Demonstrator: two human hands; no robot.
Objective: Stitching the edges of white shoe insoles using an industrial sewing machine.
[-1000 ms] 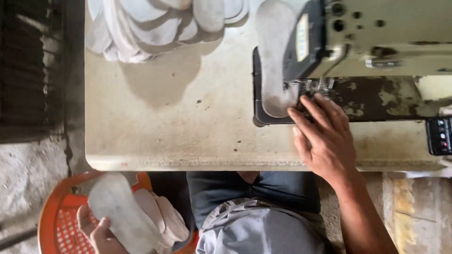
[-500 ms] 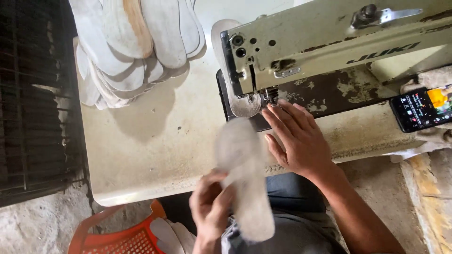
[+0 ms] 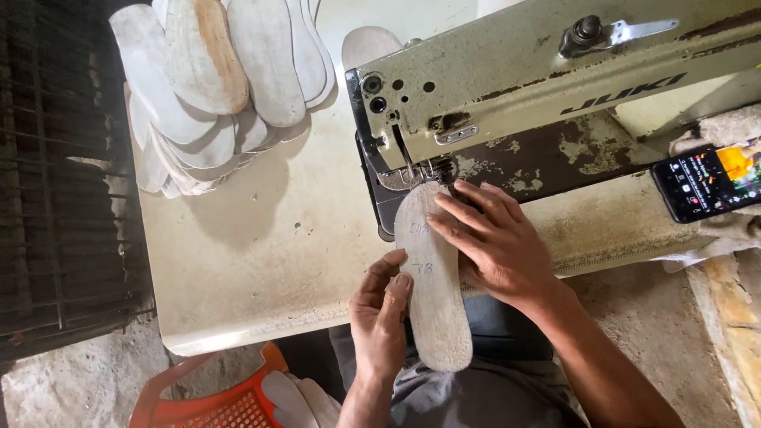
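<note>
From the head view, your right hand (image 3: pixel 499 246) lies flat on the insole (image 3: pixel 432 277), fingers spread and open, pinning its toe end under the needle of the sewing machine (image 3: pixel 507 79). Your left hand (image 3: pixel 380 317) has a loose grip on the insole's left edge, thumb and fingers half curled around it. The insole lies over the counter's (image 3: pixel 261 238) near edge, heel hanging toward your lap. Keep the toe flat and feed it straight, with your fingertips clear of the needle.

The counter is pale and worn. A stack of insoles (image 3: pixel 214 79) fills its far left corner. A phone (image 3: pixel 705 182) lies at the right edge. An orange basket (image 3: pixel 214 400) sits on the rough concrete floor below.
</note>
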